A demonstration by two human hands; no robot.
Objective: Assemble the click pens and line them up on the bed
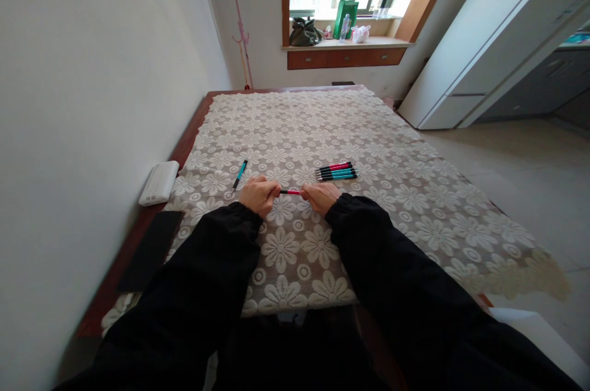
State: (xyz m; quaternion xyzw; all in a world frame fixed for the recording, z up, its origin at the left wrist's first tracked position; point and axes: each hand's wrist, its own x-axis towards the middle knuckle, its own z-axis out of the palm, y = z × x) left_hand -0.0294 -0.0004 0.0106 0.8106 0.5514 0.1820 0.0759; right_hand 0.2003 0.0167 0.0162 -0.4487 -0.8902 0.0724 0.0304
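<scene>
Two black sleeves are reaching forward from the bottom edge over a counter (138, 237) that is wearing a lace cloth (415, 194) with a white flower pattern. The left hand (259, 194) and the right hand (320, 197) are meeting just above the cloth, each grip pinching one end of a pink pen (290, 192), which is lying level between them with only its short middle showing. At about 1 o'clock from the hands, a small bundle of pink and teal pens (336, 171) is resting on the cloth, near them but apart. At 11 o'clock, a single teal pen (239, 174) is lying alone. Farther out at 9 o'clock, a white box (159, 182) is sitting at the counter's edge by the wall. At 12 o'clock, far off, bags are standing on a windowsill (369, 42).
</scene>
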